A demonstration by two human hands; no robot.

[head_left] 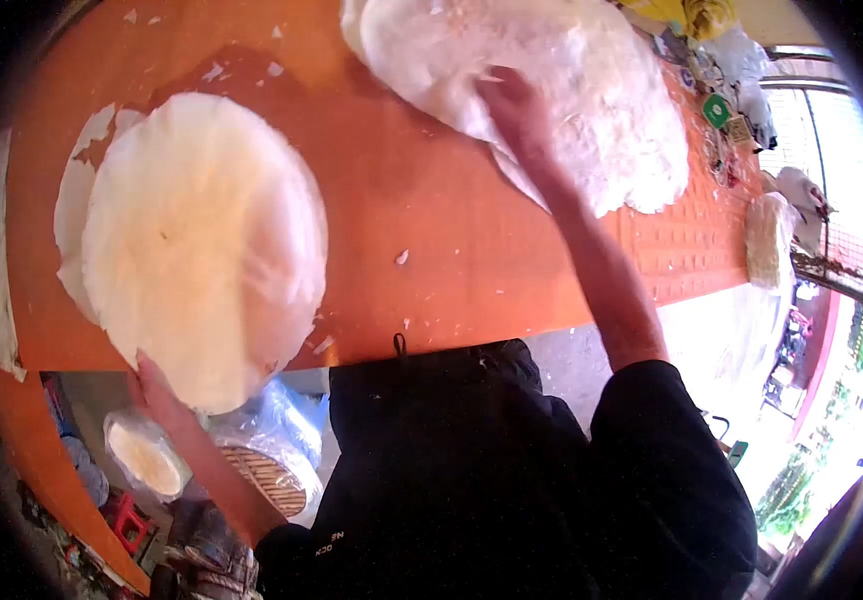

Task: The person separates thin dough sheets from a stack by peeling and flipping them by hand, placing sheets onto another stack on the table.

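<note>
A round, thin, cream-white sheet that looks like rice paper [177, 220] lies over other pale sheets on the left of the orange table. Its right side is smeared by motion, and its lower edge hangs past the table's front. My left hand [157, 395] grips the sheet's lower left rim, its fingers partly hidden. At the back, a large heap of whitish sheets [592, 120] covers the tabletop. My right hand [514, 108] reaches onto the heap's near side, fingers drawn together at a sheet's edge; blur hides the exact hold.
Torn white flakes dot the orange table [392, 220]. Small items, including a green object [717, 110], crowd its right end beside a pale wrapped bundle [770, 240]. Below the front edge are a plastic-covered woven basket [267, 478], a bagged pale round item [147, 455] and a red stool [130, 522].
</note>
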